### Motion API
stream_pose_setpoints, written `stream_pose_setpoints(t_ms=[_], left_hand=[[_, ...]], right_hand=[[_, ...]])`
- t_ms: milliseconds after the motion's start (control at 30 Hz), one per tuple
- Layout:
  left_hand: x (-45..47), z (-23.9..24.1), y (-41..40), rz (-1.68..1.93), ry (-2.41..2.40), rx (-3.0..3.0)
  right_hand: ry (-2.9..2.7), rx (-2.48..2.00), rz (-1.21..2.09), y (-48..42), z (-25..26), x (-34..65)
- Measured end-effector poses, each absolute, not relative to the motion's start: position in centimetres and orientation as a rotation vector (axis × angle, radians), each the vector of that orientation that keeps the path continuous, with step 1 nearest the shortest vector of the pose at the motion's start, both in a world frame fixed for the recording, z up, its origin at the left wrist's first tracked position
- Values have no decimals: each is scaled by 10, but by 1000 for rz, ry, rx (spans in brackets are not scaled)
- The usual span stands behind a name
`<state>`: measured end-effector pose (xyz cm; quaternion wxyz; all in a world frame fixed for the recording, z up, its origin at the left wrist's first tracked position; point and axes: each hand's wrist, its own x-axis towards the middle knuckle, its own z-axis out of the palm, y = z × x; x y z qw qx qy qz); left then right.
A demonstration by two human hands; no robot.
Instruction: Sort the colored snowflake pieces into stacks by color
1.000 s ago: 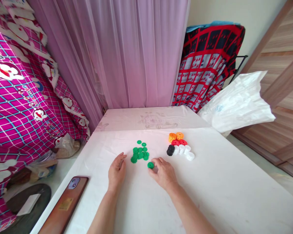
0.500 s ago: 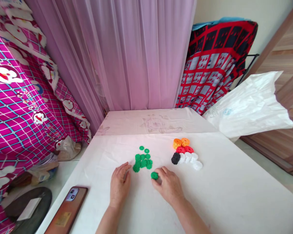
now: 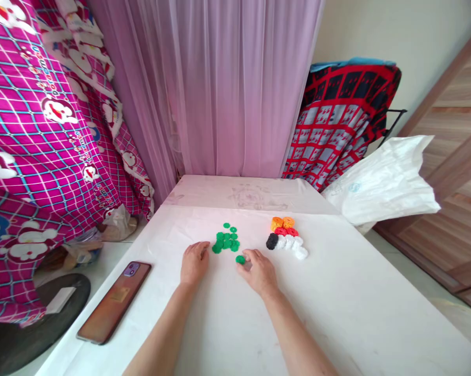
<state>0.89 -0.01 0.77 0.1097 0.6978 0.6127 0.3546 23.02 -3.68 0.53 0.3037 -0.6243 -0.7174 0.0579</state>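
Note:
My right hand (image 3: pixel 257 269) rests on the white table (image 3: pixel 337 313), its fingertips pinched on a single green disc (image 3: pixel 240 259). Just beyond it lies a cluster of several green discs (image 3: pixel 226 241). Flat on the table with its fingers stretched toward the left edge of that cluster is my left hand (image 3: pixel 194 262), which holds nothing. To the right of the green ones sits a second group: orange discs (image 3: pixel 282 223), red discs (image 3: pixel 286 231), a black disc (image 3: pixel 272 241) and white discs (image 3: pixel 292 244).
A phone (image 3: pixel 115 300) lies near the table's left edge. A white plastic bag (image 3: pixel 384 180) overhangs the far right corner. Pink curtains hang behind the table, a patterned pink cloth at left and a red checked cloth on a rack at right.
The camera view has pulled back and shifted. My hands stay in much the same place by the green discs, the right one still on the single green disc.

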Motion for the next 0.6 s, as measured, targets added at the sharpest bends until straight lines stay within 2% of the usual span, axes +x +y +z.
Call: stream_pose_setpoints(t_ms=[233, 400, 600], left_hand=[[7, 9, 0, 1029, 1759, 2068], [8, 7, 1, 1041, 1679, 2104], [6, 1, 5, 1093, 1643, 2075]], right_hand=[[-1816, -1570, 234, -39, 0, 234], [-1771, -1599, 172, -38, -4, 233], [-1814, -1617, 194, -2, 20, 220]])
